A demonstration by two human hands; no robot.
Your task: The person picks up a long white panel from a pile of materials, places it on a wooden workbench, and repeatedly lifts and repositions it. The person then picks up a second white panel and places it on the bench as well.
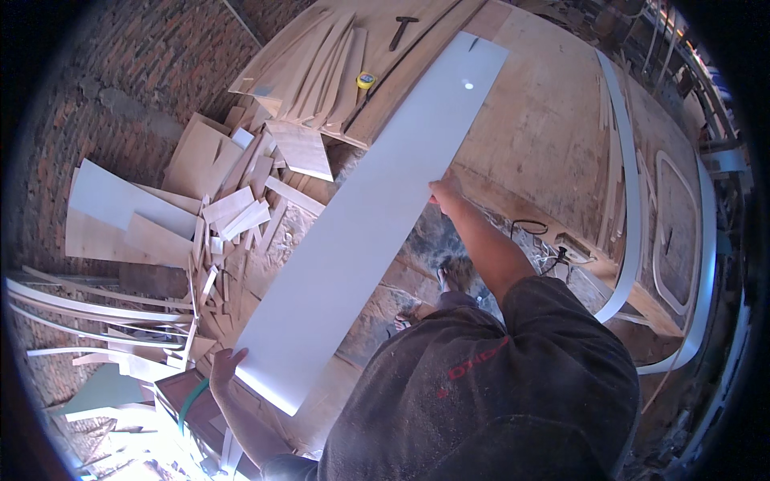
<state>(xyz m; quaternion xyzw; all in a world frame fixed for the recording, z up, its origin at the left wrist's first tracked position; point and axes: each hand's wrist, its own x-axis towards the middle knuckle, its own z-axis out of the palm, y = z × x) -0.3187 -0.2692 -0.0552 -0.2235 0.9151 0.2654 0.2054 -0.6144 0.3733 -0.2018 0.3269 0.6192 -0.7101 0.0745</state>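
A long white laminated board (361, 228) slants across the view, its far end lying over the wooden workbench and its near end held out past the bench. My left hand (225, 365) grips the board's left edge near the close end. Further up, my right hand (446, 191) holds its right edge beside the bench's front. Fingers of both hands are partly hidden by the board. A dark mark and a small bright round spot (468, 86) show on the board's far part.
A hammer (402, 31), a yellow tape measure (365, 80) and thin wood strips (328, 66) lie on the bench (535, 90). Board offcuts (240, 210) are heaped along the brick wall at left. A curved white strip (625, 156) and cables (529, 227) are at right.
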